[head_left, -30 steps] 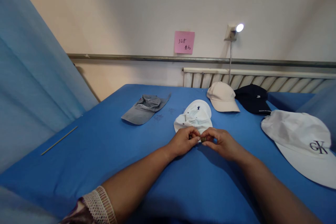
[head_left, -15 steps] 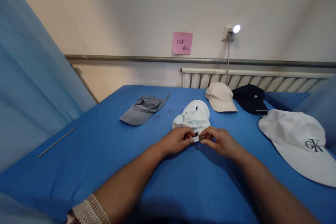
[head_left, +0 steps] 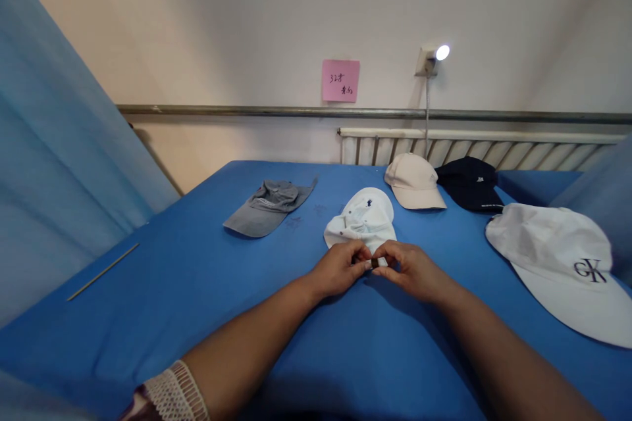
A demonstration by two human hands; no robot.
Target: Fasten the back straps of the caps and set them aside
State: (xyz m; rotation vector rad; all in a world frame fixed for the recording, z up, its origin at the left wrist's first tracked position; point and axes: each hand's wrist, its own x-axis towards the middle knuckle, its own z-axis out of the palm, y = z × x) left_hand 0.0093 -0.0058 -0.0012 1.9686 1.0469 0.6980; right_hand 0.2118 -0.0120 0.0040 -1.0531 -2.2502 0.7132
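A white cap (head_left: 368, 220) with a small dark emblem lies on the blue-covered table (head_left: 217, 316), its back strap turned toward me. Both hands pinch that strap (head_left: 382, 263), which carries a small brown buckle. My left hand (head_left: 340, 268) is closed on the strap's left part, thumb and fingers together. From the other side my right hand (head_left: 407, 268) is closed at the buckle and strap end. The fingertips nearly meet and cover part of the buckle.
Left of centre lies a grey cap (head_left: 266, 207). A cream cap (head_left: 415, 181), a navy cap (head_left: 469, 184) and a large white cap (head_left: 557, 243) lie to the right. A thin stick (head_left: 103, 272) rests at the left, near a blue curtain (head_left: 64, 112).
My hands have come closer together at the strap. The buckle now sits between the fingertips, and a white strap end shows at its right. The view has shifted slightly.
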